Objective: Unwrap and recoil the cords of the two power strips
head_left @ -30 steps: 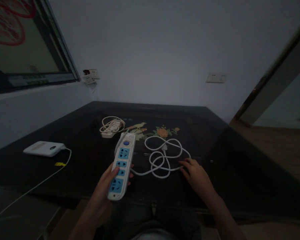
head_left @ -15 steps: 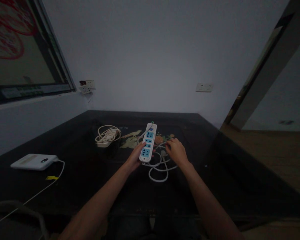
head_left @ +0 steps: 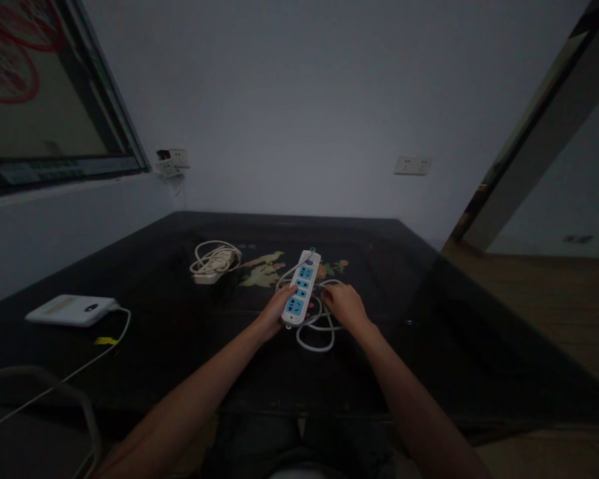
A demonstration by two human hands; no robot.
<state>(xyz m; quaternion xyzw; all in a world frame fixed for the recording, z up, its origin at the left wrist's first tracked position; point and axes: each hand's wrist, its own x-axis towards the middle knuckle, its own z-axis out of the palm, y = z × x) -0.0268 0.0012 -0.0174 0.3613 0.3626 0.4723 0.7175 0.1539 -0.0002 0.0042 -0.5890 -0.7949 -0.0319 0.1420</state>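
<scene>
A single camera worn on the person's head looked forward and down across the glossy black table (head_left: 180,359) from just behind its near edge, toward the pale flat wall (head_left: 299,133). It took in a wide field, from the dark-framed glass window (head_left: 54,120) at upper left to the brown floor (head_left: 554,293) at right, with the bare left hand (head_left: 273,311) and bare right hand (head_left: 347,306) close ahead, below mid-view.

I see power strip (head_left: 304,285) in smooth white plastic, blue socket faces (head_left: 295,307) plastic too. Looped cord (head_left: 315,350): smooth, rubbery-looking sheath. Desk (head_left: 154,346): dark, smooth, faintly glossy. White device (head_left: 70,311): smooth plastic. Wall (head_left: 289,120) reads matt to me; floor (head_left: 539,299) looks like dull wood.
</scene>
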